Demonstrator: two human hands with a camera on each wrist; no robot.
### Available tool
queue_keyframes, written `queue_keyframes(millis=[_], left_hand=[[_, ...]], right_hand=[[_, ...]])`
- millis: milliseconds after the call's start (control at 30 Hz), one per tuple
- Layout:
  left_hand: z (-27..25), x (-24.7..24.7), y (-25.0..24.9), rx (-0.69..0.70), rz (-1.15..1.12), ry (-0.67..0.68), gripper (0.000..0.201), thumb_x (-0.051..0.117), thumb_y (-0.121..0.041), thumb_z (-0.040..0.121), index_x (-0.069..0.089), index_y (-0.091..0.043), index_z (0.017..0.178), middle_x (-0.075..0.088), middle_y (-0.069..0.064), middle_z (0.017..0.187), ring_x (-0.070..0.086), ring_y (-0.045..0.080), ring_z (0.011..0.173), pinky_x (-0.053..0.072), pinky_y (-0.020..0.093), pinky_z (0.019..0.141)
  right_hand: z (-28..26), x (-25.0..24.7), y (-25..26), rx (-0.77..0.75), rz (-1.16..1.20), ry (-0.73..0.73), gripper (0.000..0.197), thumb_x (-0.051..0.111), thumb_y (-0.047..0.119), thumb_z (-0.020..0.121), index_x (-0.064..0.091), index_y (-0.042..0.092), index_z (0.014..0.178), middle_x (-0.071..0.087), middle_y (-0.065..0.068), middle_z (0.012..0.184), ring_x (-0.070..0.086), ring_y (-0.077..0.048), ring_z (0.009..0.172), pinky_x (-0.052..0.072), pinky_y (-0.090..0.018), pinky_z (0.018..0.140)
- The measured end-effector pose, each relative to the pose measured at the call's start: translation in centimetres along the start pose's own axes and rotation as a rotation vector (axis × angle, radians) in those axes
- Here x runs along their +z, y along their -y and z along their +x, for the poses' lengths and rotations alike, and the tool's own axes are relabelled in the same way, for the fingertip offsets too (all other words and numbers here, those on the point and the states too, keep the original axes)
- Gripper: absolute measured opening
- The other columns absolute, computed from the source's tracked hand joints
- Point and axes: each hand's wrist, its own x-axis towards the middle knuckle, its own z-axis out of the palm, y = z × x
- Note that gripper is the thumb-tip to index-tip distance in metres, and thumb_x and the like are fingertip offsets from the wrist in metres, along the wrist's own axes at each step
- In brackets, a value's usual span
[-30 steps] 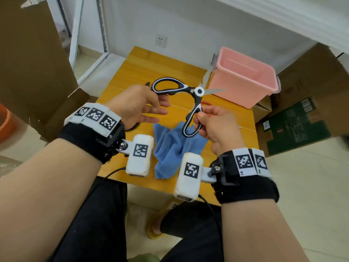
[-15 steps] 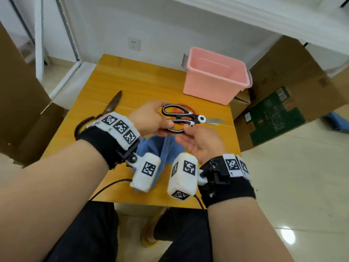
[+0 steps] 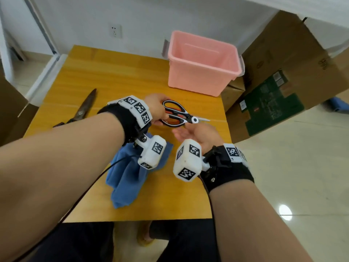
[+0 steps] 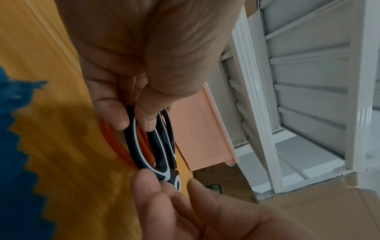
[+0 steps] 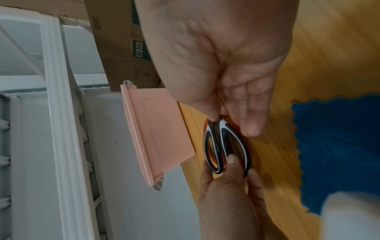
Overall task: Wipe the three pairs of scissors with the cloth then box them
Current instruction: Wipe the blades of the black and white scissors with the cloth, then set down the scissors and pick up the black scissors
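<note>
My left hand (image 3: 156, 110) grips the handle loops of the black-and-white scissors (image 3: 179, 116), blades closed and pointing right above the table. In the left wrist view its fingers (image 4: 111, 112) curl round the loops (image 4: 156, 146). My right hand (image 3: 190, 132) lies palm up under the pivot, fingers straight, thumb touching the scissors (image 5: 224, 146) near the pivot. Red-handled scissors (image 3: 172, 120) lie on the table beneath. Dark metal scissors (image 3: 85, 108) lie at the left. The blue cloth (image 3: 130, 176) is crumpled near the front edge. The pink box (image 3: 204, 63) stands open at the back right.
The yellow wooden table (image 3: 113, 80) is small; its right edge runs just past the box. Cardboard boxes (image 3: 283, 72) stand on the floor to the right, another carton at the far left. A white wall with a socket (image 3: 115, 31) is behind.
The scissors, spread wide and held by both hands a second ago, are now closed. My right hand has let go of its handle and opened beneath them; the left hand holds them alone.
</note>
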Motion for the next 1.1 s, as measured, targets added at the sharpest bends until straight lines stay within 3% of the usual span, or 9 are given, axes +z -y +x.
queue_keyframes(millis=[167, 367, 500, 633, 733, 800, 933, 1033, 1100], left_hand=[[1.7, -0.3, 0.1, -0.023, 0.213, -0.056, 0.069, 0.064, 0.001, 0.091, 0.041, -0.03, 0.148, 0.06, 0.009, 0.127, 0.065, 0.03, 0.102, 0.06, 0.041, 0.075], [2.5, -1.0, 0.5, -0.033, 0.324, -0.044, 0.07, 0.068, -0.01, 0.091, 0.037, -0.025, 0.152, 0.053, 0.008, 0.143, 0.063, 0.031, 0.11, 0.057, 0.044, 0.089], [2.0, -2.0, 0.9, -0.029, 0.203, -0.045, 0.066, 0.064, -0.006, 0.094, 0.036, -0.022, 0.152, 0.05, 0.009, 0.145, 0.062, 0.03, 0.112, 0.056, 0.042, 0.093], [0.1, -3.8, 2.4, -0.014, 0.032, -0.076, 0.046, 0.061, -0.001, 0.093, 0.056, -0.017, 0.136, 0.06, 0.013, 0.131, 0.061, 0.029, 0.112, 0.057, 0.034, 0.081], [-1.8, -6.6, 4.1, -0.027, -0.043, -0.154, 0.035, 0.06, -0.002, 0.095, 0.061, -0.013, 0.128, 0.056, 0.013, 0.132, 0.058, 0.03, 0.116, 0.052, 0.03, 0.075], [-3.4, -9.0, 5.4, -0.053, -0.052, -0.243, 0.03, 0.061, -0.004, 0.094, 0.064, -0.012, 0.123, 0.058, 0.012, 0.129, 0.06, 0.03, 0.113, 0.054, 0.033, 0.079], [-6.0, -13.4, 8.7, -0.18, 0.11, -0.442, 0.029, 0.066, -0.009, 0.093, 0.067, -0.007, 0.121, 0.063, 0.015, 0.125, 0.061, 0.031, 0.112, 0.051, 0.036, 0.094], [-7.9, -15.3, 11.2, -0.297, 0.33, -0.417, 0.02, 0.067, -0.023, 0.093, 0.064, -0.011, 0.109, 0.063, 0.015, 0.114, 0.058, 0.03, 0.098, 0.051, 0.04, 0.093], [-8.8, -15.6, 12.8, -0.393, 0.48, -0.364, 0.032, 0.072, -0.031, 0.088, 0.061, -0.011, 0.111, 0.061, 0.017, 0.116, 0.055, 0.03, 0.096, 0.052, 0.043, 0.093]], right_hand=[[1.3, 0.5, 0.4, 0.057, 0.041, 0.021, 0.025, 0.044, 0.011, 0.107, 0.055, -0.009, 0.117, 0.068, -0.022, 0.11, 0.067, -0.032, 0.114, 0.06, -0.033, 0.06], [2.1, 1.0, 0.4, 0.021, 0.055, -0.014, 0.032, 0.047, 0.009, 0.105, 0.05, -0.004, 0.134, 0.062, -0.023, 0.129, 0.07, -0.03, 0.087, 0.061, -0.036, 0.056], [1.4, 1.9, 0.1, 0.014, 0.018, -0.018, 0.029, 0.047, 0.009, 0.105, 0.052, -0.005, 0.129, 0.062, -0.022, 0.129, 0.068, -0.029, 0.089, 0.06, -0.038, 0.062], [0.3, 3.2, 0.2, 0.008, -0.104, -0.099, 0.032, 0.048, 0.009, 0.104, 0.046, 0.001, 0.135, 0.062, -0.023, 0.127, 0.067, -0.03, 0.084, 0.053, -0.039, 0.061], [-0.4, 4.8, 0.7, -0.016, -0.106, -0.163, 0.018, 0.049, 0.009, 0.103, 0.053, 0.0, 0.118, 0.067, -0.017, 0.11, 0.067, -0.028, 0.085, 0.058, -0.039, 0.082], [-0.9, 6.5, 0.9, -0.037, -0.069, -0.145, 0.012, 0.048, 0.008, 0.103, 0.056, -0.002, 0.1, 0.065, -0.012, 0.088, 0.063, -0.022, 0.072, 0.056, -0.033, 0.093], [-2.3, 10.4, 0.0, -0.072, -0.105, -0.013, 0.019, 0.05, 0.008, 0.103, 0.056, -0.002, 0.088, 0.062, -0.012, 0.076, 0.057, -0.019, 0.06, 0.052, -0.028, 0.06], [-2.5, 13.3, -2.0, -0.059, -0.126, 0.099, 0.016, 0.049, 0.01, 0.103, 0.057, -0.001, 0.094, 0.059, -0.01, 0.075, 0.053, -0.017, 0.057, 0.047, -0.021, 0.042], [-2.5, 14.9, -3.7, -0.017, -0.124, 0.164, 0.02, 0.047, 0.013, 0.104, 0.055, 0.002, 0.091, 0.056, -0.008, 0.073, 0.05, -0.017, 0.056, 0.044, -0.016, 0.038]])
